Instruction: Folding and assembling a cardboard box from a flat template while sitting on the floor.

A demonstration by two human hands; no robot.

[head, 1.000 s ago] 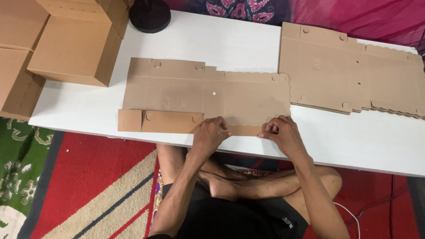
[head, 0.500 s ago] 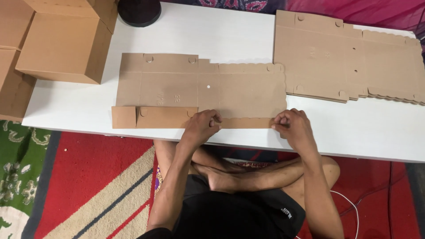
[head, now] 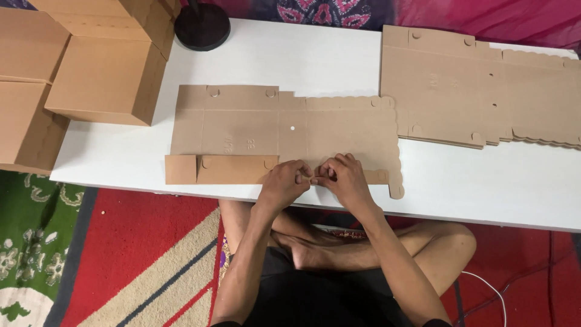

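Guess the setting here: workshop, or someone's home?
Probably a home used for box-making: the person sits cross-legged on a patterned rug at a low white table, with flat cardboard blanks and folded boxes.

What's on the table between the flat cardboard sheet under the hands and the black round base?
Nothing: between the sheet and the base, the head view shows only bare white table.

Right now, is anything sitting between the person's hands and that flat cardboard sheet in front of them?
Nothing visible does. The left hand and right hand already press directly on the near edge of the flat cardboard sheet on the white table. The stack of flat sheets and the folded boxes lie off to the sides.
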